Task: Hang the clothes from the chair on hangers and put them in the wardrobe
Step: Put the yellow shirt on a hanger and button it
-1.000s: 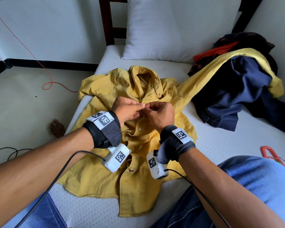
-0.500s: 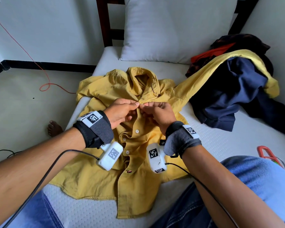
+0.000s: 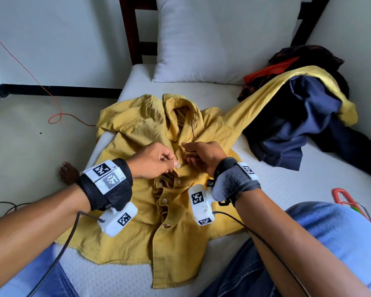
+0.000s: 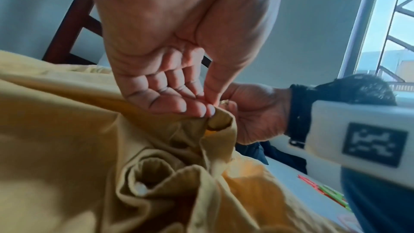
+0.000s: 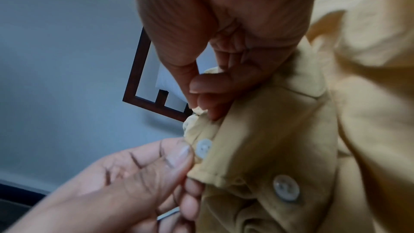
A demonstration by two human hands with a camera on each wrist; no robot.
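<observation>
A mustard-yellow button shirt (image 3: 137,228) lies front-up on the white mattress (image 3: 287,189), collar toward the pillow. Both hands meet at its placket below the collar. My left hand (image 3: 156,160) pinches the placket edge beside a white button (image 5: 203,148), thumb against fingertips, as the left wrist view also shows on the shirt (image 4: 67,130). My right hand (image 3: 201,155) pinches the facing edge of the placket (image 5: 257,130) between thumb and curled fingers. One sleeve (image 3: 266,103) runs up onto the clothes pile.
A pile of clothes (image 3: 298,125), navy, dark and orange, lies at the bed's right by the wall. A white pillow (image 3: 223,35) leans on the dark wooden headboard (image 3: 133,39). Red hangers (image 3: 341,196) sit at the right edge. An orange cable (image 3: 56,116) loops on the floor.
Both hands have shifted down the placket, from just under the collar to the following button. The shirt itself stays where it lay.
</observation>
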